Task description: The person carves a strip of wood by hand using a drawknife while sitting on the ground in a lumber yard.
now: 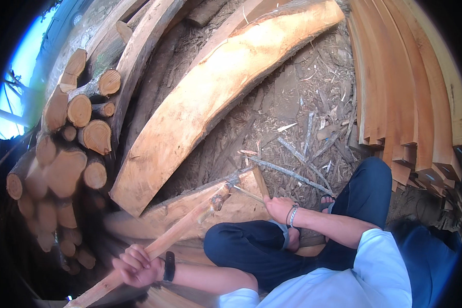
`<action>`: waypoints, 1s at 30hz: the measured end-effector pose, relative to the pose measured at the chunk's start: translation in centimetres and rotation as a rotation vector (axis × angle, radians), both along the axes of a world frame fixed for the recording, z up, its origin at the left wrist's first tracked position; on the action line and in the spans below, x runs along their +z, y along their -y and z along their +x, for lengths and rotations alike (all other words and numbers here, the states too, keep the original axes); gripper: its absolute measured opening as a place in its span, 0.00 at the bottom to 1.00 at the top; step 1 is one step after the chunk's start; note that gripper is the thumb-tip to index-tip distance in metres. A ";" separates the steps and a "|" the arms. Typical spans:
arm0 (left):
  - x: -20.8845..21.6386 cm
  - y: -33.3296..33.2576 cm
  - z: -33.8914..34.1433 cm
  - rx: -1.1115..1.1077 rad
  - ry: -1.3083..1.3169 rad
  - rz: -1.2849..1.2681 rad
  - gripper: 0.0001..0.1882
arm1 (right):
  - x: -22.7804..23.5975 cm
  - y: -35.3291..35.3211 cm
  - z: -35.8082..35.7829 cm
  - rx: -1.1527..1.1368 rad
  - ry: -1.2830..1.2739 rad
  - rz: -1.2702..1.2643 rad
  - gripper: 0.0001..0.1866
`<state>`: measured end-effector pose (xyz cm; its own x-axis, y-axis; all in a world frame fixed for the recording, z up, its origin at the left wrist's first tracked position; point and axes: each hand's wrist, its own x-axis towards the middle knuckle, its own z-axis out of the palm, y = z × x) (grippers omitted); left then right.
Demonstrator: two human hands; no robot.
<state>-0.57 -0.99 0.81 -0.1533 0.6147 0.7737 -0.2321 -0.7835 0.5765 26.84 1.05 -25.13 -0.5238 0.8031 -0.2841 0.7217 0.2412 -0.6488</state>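
My left hand [138, 265] is wrapped round the lower part of a long, pale wooden pole [177, 232], which slants up and away to the right. Near its far end the pole has a dark, knotty bulge. My right hand [281, 209] is closed on a thin-handled tool [249, 193] whose small grey end meets the pole just past that knot. The tool's exact kind is hard to make out. Beneath the pole's far end lies a thick wooden slab [241, 205] with rough bark along its edge.
Beyond the pole, a large curved plank [226, 84] lies across the ground. Cut logs [95, 136] are stacked at the left. Long sawn boards [395, 87] are piled at the right. Bark, chips and thin sticks [292, 174] litter the ground before my folded legs [251, 249].
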 end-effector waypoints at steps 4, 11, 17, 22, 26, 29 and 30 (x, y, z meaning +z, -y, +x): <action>-0.3 -0.8 1.0 -0.032 0.016 0.003 0.14 | -1.3 0.1 1.3 -0.024 0.022 0.004 0.10; 0.1 -0.2 0.8 -0.060 -0.015 -0.029 0.14 | 0.6 -0.1 0.7 -0.056 -0.012 0.014 0.10; -0.1 -0.6 1.0 -0.058 -0.010 -0.029 0.14 | -3.9 0.5 1.3 -0.101 0.009 -0.075 0.11; -0.1 -0.1 0.8 -0.026 -0.054 -0.033 0.16 | 1.3 -0.4 0.5 0.005 -0.003 -0.044 0.11; -0.1 -0.6 1.2 -0.057 -0.030 -0.029 0.15 | -5.6 0.4 1.6 -0.072 0.012 -0.083 0.10; 0.0 -0.7 1.1 -0.075 -0.015 -0.005 0.14 | -0.5 0.1 0.7 -0.040 -0.023 -0.079 0.10; 0.1 -0.7 1.2 -0.089 -0.014 0.003 0.14 | 0.4 0.2 0.6 -0.026 -0.034 -0.064 0.10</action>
